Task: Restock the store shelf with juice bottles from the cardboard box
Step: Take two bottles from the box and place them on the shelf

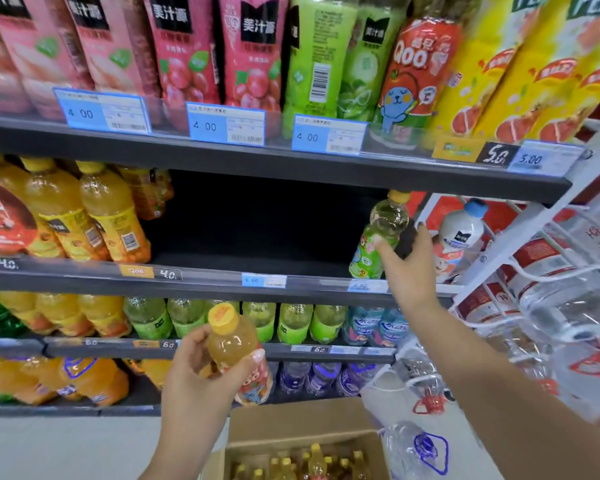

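My right hand (pixel 407 268) grips a small juice bottle with a green label and yellow cap (pixel 378 237), held tilted at the right end of the second shelf (pixel 222 278), over its front edge. That shelf has a wide dark gap in its middle. In front of the lower shelves, my left hand (pixel 201 372) holds an orange juice bottle with a yellow cap (pixel 236 355). The open cardboard box (pixel 291 441) stands on the floor at the bottom centre, with several yellow-capped bottles (pixel 312 462) inside.
Orange juice bottles (pixel 94 213) fill the left of the second shelf; a white bottle with a blue cap (pixel 459 237) stands at its right end. Large pink, green and yellow bottles line the top shelf. A white wire rack with big water jugs (pixel 551 306) stands on the right.
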The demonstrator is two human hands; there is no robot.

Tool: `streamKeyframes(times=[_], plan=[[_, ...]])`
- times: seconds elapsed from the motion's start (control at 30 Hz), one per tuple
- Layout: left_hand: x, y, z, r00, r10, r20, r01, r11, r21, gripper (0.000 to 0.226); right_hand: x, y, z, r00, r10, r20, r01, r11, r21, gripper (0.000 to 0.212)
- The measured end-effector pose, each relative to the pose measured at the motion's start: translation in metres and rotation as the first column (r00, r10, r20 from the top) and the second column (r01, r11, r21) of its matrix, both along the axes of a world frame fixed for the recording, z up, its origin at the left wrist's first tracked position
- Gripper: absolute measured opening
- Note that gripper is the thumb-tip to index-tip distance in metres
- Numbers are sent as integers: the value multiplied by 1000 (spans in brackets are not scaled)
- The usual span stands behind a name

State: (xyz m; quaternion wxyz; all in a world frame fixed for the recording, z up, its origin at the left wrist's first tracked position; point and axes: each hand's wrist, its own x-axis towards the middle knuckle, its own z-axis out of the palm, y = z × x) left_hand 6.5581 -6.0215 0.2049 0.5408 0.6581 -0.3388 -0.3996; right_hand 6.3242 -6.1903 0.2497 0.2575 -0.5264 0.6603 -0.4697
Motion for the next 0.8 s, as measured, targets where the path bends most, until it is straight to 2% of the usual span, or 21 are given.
streamKeyframes(times=[0.07,0.1,0.2,0.3,0.4,0.47,0.6,0.7,0.8], plan=[[-10,-1,3,1000,-12,12,12,1000,-8,52,3,34,-9,998,62,-25,-63,997,-51,62],[-16,-2,4,1000,-21,16,22,1000,-12,52,6,53,-16,990,138,-18,-138,990,-24,56],[-30,-5,7,997,-63,39,64,998,-17,50,15,102,-39,907,422,3,-416,894,165,57],[-47,-6,15,991,-117,64,119,993,-25,54,18,124,-58,828,561,18,-544,793,273,61],[-63,-7,23,980,-184,82,188,981,-50,40,17,132,-60,823,559,99,-561,775,291,62],[-72,-10,25,975,-198,98,205,977,-67,39,13,135,-57,824,555,112,-563,781,271,57],[-84,-19,25,968,-228,105,236,969,-67,54,5,130,-50,853,520,46,-516,828,220,55],[-90,-28,32,958,-283,45,286,953,-95,68,1,119,-38,879,476,37,-474,862,177,52],[-91,-40,39,937,-338,94,347,931,-112,64,3,103,-23,908,409,87,-417,900,129,53]])
